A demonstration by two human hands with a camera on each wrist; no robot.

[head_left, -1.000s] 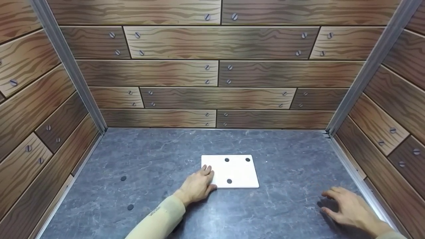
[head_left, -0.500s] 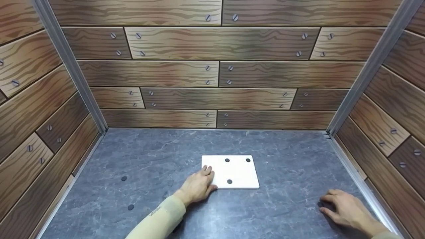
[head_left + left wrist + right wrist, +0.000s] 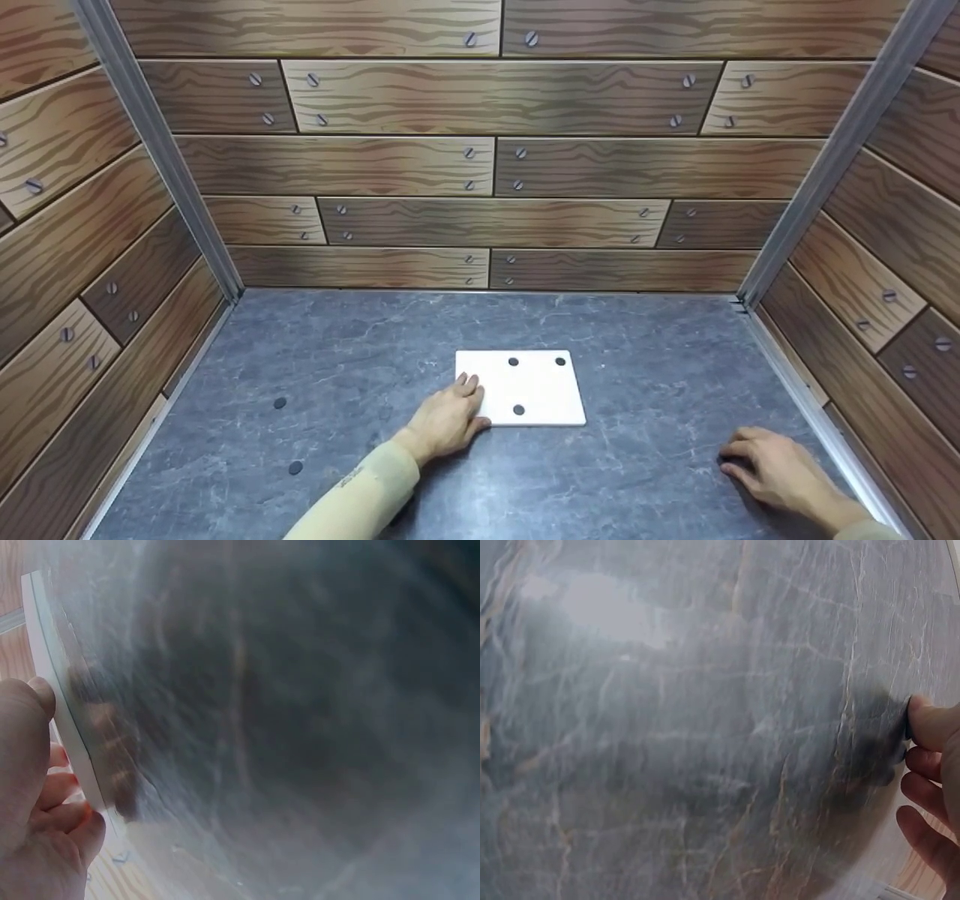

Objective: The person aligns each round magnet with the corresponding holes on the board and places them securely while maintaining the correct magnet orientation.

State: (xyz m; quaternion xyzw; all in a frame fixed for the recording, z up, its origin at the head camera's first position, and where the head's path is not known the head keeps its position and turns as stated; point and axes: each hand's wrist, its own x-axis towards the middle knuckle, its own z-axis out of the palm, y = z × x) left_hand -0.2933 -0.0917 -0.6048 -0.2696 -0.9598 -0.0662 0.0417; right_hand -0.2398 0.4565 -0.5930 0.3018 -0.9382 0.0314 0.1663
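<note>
A white board [image 3: 536,386] lies flat on the grey marbled tabletop [image 3: 637,337], carrying three small black discs [image 3: 518,409]. My left hand [image 3: 450,416] rests on the board's near left corner, fingers fairly flat on top and thumb against its near edge; the left wrist view shows the board [image 3: 52,682] edge-on beside the thumb. My right hand [image 3: 780,469] sits low at the near right with bent fingertips on the tabletop. A small dark patch [image 3: 729,460] shows between its thumb and forefinger; disc or shadow, I cannot tell. The right wrist view shows those fingers [image 3: 930,724].
Two loose black discs [image 3: 279,403] [image 3: 295,468] lie on the tabletop at the left. Wood-patterned walls [image 3: 487,165] with metal corner posts [image 3: 817,187] enclose the table at the back and on both sides.
My right hand has sunk onto the tabletop and drawn slightly nearer to me. The left hand and the board have not moved.
</note>
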